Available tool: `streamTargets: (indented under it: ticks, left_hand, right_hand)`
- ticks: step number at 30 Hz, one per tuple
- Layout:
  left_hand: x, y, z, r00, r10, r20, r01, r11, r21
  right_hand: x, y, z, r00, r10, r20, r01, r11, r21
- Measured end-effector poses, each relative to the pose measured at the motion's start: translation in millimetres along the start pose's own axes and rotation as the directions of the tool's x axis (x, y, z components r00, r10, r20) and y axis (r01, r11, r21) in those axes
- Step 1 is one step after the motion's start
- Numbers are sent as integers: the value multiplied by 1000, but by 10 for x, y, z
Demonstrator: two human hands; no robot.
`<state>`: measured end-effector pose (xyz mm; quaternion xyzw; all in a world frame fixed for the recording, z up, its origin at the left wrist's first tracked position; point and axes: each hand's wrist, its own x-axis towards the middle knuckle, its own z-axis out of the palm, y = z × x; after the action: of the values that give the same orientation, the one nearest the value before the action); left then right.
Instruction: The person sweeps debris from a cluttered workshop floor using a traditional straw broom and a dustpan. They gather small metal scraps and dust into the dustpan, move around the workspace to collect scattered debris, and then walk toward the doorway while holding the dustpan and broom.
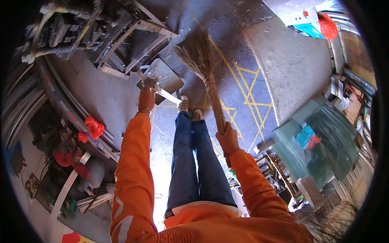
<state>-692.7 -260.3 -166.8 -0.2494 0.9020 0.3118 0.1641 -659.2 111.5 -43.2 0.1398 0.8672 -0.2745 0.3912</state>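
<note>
My right hand (pixel 228 139) is closed around the handle of a straw broom (pixel 198 52). Its bristles spread out ahead of my feet, and the handle slants back toward me. My left hand (pixel 146 98) is closed at what looks like the handle of a dustpan (pixel 172 77), a flat grey scoop just ahead of my left shoe. A brownish lump and a pale strip (pixel 168 96) show beside my fingers and across the pan. My fingers partly hide the grip. I cannot tell whether the strip belongs to the handle.
A metal frame (pixel 139 30) stands at the far left. Long pipes (pixel 77 109) and a red plastic bag (pixel 94 127) lie left. Glass sheets (pixel 320 141) are at right, near a cluttered shelf. Yellow lines mark the floor (pixel 227 87); a grey board (pixel 287 65) lies far right.
</note>
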Motion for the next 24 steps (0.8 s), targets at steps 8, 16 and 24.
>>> streamTargets:
  ticks: [8, 16, 24]
  left_hand:
    - [326, -99, -30, 995, 18, 101, -28, 994, 104]
    - [215, -197, 4, 995, 53, 83, -58, 997, 58]
    - [405, -74, 113, 978, 146, 150, -163, 981, 105]
  right_hand:
    - [-317, 39, -171, 975, -16, 224, 17, 1000, -5]
    - [-808, 4, -346, 990, 58, 125, -69, 994, 85]
    - [-140, -199, 93, 999, 0, -33, -3, 996, -86]
